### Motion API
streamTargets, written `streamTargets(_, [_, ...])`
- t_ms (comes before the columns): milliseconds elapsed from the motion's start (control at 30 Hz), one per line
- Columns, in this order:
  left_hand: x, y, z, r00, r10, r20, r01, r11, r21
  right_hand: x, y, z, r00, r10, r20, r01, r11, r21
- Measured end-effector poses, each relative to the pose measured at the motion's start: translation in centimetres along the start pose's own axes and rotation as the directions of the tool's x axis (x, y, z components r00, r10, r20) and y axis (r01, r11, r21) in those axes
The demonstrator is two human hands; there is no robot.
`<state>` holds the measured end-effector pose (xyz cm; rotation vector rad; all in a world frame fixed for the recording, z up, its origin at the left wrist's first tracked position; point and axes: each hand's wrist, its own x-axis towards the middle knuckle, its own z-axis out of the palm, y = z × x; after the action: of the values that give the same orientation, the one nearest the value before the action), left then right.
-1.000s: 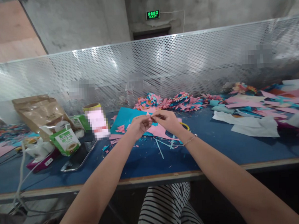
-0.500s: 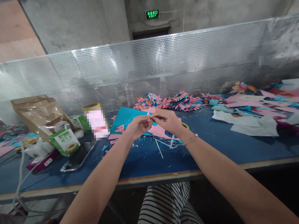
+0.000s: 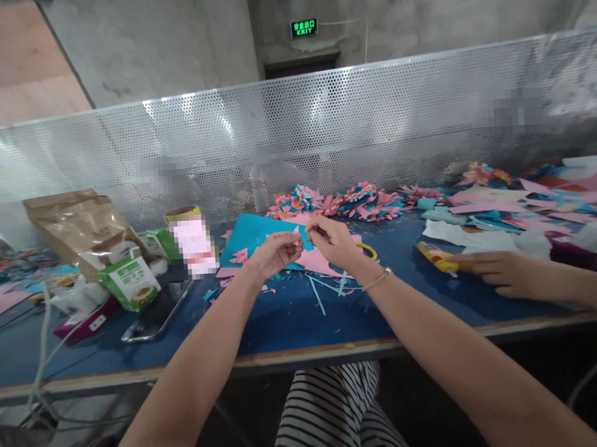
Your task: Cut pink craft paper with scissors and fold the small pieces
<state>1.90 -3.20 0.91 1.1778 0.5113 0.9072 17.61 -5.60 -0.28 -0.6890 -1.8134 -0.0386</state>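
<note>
My left hand point(image 3: 280, 252) pinches a small pink paper piece point(image 3: 297, 231) between thumb and fingertips, above the table. Just to its right, the fingers of my right hand point(image 3: 333, 240) are curled and pressed together; whatever they hold, if anything, is too small to make out. Under and behind both hands lie a blue paper sheet point(image 3: 246, 238) and a pink paper sheet point(image 3: 320, 262). A yellow ring-shaped handle point(image 3: 372, 249) shows partly behind my right wrist. Thin pale blue paper strips point(image 3: 318, 296) and small scraps are scattered below the hands.
From the right, another person's hand point(image 3: 511, 274) holds a yellow bottle point(image 3: 436, 257). Paper flowers point(image 3: 370, 203) are heaped along the perforated metal screen point(image 3: 388, 119). Left stand a phone point(image 3: 157, 311), a green-white packet point(image 3: 130, 284) and a brown bag point(image 3: 78, 225).
Another person's hand has come in from the right with a yellow bottle. My right fingertips have drawn slightly away from the pink piece in my left hand.
</note>
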Motion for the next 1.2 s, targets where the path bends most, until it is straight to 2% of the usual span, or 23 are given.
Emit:
streamTargets(333, [0.2, -0.5, 0.4, 0.993, 0.115, -0.033, -0.109, 0.985, 0.131, 0.3, 0.4, 0.3, 0.991, 0.130, 0.023, -0.130, 0.991, 0.040])
streamTargets(467, [0.2, -0.6, 0.4, 0.987, 0.123, -0.104, -0.105, 0.981, 0.165, 0.6, 0.7, 0.5, 0.976, 0.205, 0.076, -0.213, 0.970, 0.120])
streamTargets(633, [0.4, -0.7, 0.4, 0.984, 0.094, -0.149, -0.078, 0.991, 0.108, 0.7, 0.9, 0.6, 0.943, 0.296, 0.156, -0.324, 0.922, 0.212])
streamTargets(733, [0.6, -0.8, 0.4, 0.983, 0.085, -0.165, -0.070, 0.993, 0.092, 0.5, 1.5, 0.7, 0.937, 0.308, 0.167, -0.341, 0.911, 0.233])
streamTargets(833, [0.7, -0.9, 0.3, 0.976, 0.125, -0.176, -0.104, 0.987, 0.123, 0.4, 2.1, 0.9, 0.932, 0.334, 0.140, -0.359, 0.901, 0.241])
streamTargets(1100, [0.8, -1.3, 0.5, 0.942, 0.265, -0.208, -0.178, 0.917, 0.358, 0.7, 1.8, 0.8, 0.910, 0.385, 0.155, -0.406, 0.903, 0.142])
streamTargets(1200, [0.7, -1.2, 0.6, 0.937, 0.287, -0.199, -0.188, 0.895, 0.406, 0.7, 1.5, 0.6, 0.930, 0.346, 0.125, -0.358, 0.929, 0.093])
